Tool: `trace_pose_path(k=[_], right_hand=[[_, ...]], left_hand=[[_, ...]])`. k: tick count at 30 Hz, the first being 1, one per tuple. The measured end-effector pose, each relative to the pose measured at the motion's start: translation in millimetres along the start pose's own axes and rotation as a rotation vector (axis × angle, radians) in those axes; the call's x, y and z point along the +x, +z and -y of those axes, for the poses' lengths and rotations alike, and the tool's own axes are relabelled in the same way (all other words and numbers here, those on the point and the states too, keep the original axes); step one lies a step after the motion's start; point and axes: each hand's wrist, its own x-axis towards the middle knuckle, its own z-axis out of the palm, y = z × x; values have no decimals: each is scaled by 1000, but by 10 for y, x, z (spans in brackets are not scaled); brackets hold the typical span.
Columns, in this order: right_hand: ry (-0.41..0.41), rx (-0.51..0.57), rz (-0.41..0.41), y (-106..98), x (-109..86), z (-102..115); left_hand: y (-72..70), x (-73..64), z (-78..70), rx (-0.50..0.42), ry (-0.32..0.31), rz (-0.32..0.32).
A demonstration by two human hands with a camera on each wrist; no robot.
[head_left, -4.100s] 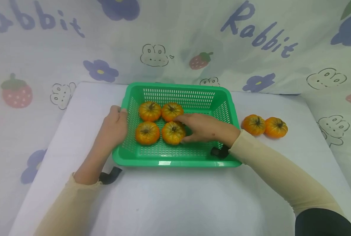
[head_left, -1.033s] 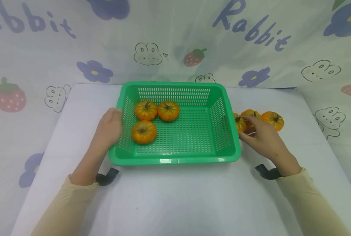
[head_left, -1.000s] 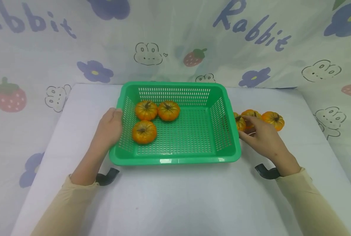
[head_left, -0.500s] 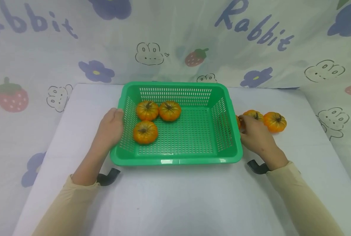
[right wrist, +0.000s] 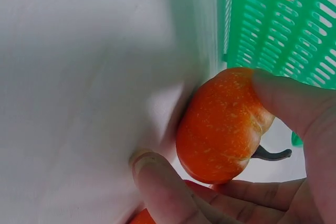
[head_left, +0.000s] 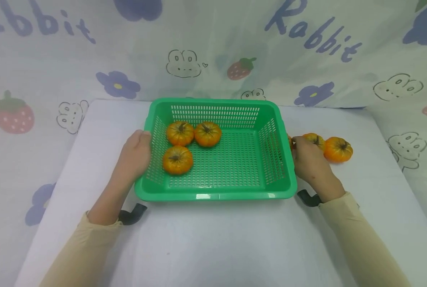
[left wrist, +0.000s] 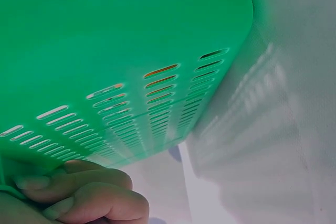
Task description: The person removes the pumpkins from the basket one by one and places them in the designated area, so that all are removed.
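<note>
My left hand (head_left: pixel 133 153) grips the left rim of a green plastic basket (head_left: pixel 213 196); in the left wrist view its fingers (left wrist: pixel 105 198) curl beside the slotted wall. Inside the basket, toward the left, sit 3 small orange pumpkins: one at the back left (head_left: pixel 180 134), one beside it (head_left: pixel 207 134) and one in front (head_left: pixel 178 160). My right hand (head_left: pixel 311 163) is outside the basket's right wall, with thumb and fingers around another small pumpkin (right wrist: pixel 223 129). That pumpkin has a dark stem and is mostly hidden in the head view.
Just right of my right hand, a partly covered pumpkin (head_left: pixel 314 140) and a further pumpkin (head_left: pixel 338 150) stand side by side on the white tabletop (head_left: pixel 217 243). Behind the table hangs a printed cloth (head_left: pixel 134 48) with rabbits, flowers and strawberries.
A pumpkin the right hand was holding in the basket is outside, right of it. Lately the right hand has shifted slightly left around that pumpkin. The left hand stays on the rim.
</note>
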Motion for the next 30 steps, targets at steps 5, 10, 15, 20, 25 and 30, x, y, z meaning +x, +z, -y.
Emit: trace_pose_path(k=[5,10,15,20,25,30], right_hand=[[20,10,-2,-9,-5,-9],[38,40,2,-55,-28,-17],[18,61,-26,-112,-69,-24],[-39,83,-56,-182,-119,-19],[-99,118,-76,-271,-149,12],[-140,122,-133,-367,-166,86]], left_hand=[[2,5,-10,5,4,2],[3,2,-15,10,5,1],[-2,-12,-22,4,9,-1],[-8,-23,-27,2,8,-4],[-11,-26,-25,-5,3,-5],[-15,-21,-25,-8,2,-5]])
